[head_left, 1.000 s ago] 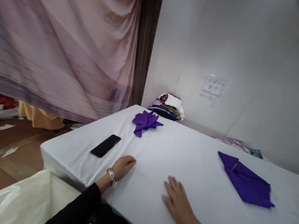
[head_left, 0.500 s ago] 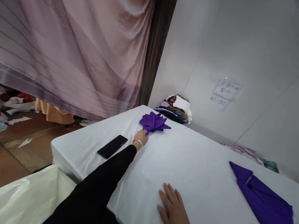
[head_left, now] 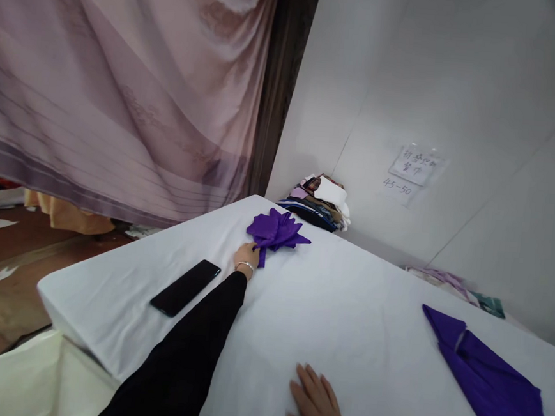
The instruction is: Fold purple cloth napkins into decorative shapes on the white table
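Note:
Far along the white table, my left hand (head_left: 246, 257) is closed at the near edge of a purple cloth napkin (head_left: 276, 229). This napkin is folded into a flower-like shape with pointed tips, and a short tail hangs toward me beside my fingers. My fingertips are partly hidden by the cloth. Near the front of the table, my right hand (head_left: 319, 407) lies flat with its fingers stretched out, touching only the white cover. Off to the right, a second purple napkin (head_left: 494, 382) lies folded flat in a long pointed shape.
A black phone (head_left: 185, 287) lies left of my arm on the white-covered table (head_left: 347, 303). A pile of folded clothes (head_left: 319, 201) sits at the table's far edge by the wall. A cream plastic-lined container (head_left: 19, 373) stands lower left. A pink curtain (head_left: 148, 82) hangs behind.
The view has shifted, with the phone and table corner lower and further left. More of the napkin's tail shows beside my left hand. My right hand still lies flat.

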Action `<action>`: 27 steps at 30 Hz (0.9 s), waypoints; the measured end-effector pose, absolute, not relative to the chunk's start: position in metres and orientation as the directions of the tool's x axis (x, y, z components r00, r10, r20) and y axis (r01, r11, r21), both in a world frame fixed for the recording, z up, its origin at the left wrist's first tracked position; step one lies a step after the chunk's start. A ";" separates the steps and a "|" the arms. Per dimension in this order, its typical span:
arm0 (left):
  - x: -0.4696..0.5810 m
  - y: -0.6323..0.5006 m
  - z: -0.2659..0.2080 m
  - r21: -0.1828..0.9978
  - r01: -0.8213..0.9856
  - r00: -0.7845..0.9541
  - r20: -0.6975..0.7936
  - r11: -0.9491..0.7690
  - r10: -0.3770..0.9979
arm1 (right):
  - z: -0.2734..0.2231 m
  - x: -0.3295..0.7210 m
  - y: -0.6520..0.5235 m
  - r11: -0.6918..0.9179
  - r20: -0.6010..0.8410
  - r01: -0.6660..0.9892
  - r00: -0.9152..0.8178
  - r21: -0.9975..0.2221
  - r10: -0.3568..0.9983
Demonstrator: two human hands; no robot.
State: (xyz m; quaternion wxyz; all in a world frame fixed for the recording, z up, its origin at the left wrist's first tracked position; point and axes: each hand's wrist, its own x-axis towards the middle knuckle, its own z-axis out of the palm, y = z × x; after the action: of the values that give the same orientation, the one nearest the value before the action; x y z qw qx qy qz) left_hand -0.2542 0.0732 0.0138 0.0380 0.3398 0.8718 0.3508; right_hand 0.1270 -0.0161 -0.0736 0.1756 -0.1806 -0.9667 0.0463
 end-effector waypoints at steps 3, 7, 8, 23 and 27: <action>-0.254 0.068 0.008 0.690 0.542 -0.775 0.190 0.479 0.603 | -0.065 0.126 -0.021 0.912 0.274 0.355 -0.874 -0.205 0.402; -0.246 0.057 0.006 0.739 0.510 -0.796 0.212 0.440 0.567 | -0.041 0.124 -0.029 0.889 0.257 0.370 -0.862 -0.270 0.437; -0.243 0.054 0.006 0.748 0.502 -0.801 0.215 0.433 0.558 | -0.034 0.123 -0.032 0.882 0.251 0.378 -0.858 -0.281 0.447; -0.149 0.000 0.006 0.338 0.933 -0.148 0.669 -0.121 0.728 | 0.007 0.111 -0.037 0.541 0.188 0.428 -0.632 -0.724 0.752; -0.100 -0.016 0.002 0.016 0.873 0.302 0.767 -0.487 0.566 | -0.010 0.111 -0.021 0.131 0.112 0.034 -0.337 -0.991 0.935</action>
State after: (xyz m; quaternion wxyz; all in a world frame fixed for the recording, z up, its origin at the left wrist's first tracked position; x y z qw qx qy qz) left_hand -0.0998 -0.0163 0.0018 -0.2081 0.7794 0.4615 0.3690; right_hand 0.1113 -0.0211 -0.0096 0.4237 -0.3901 -0.6211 0.5316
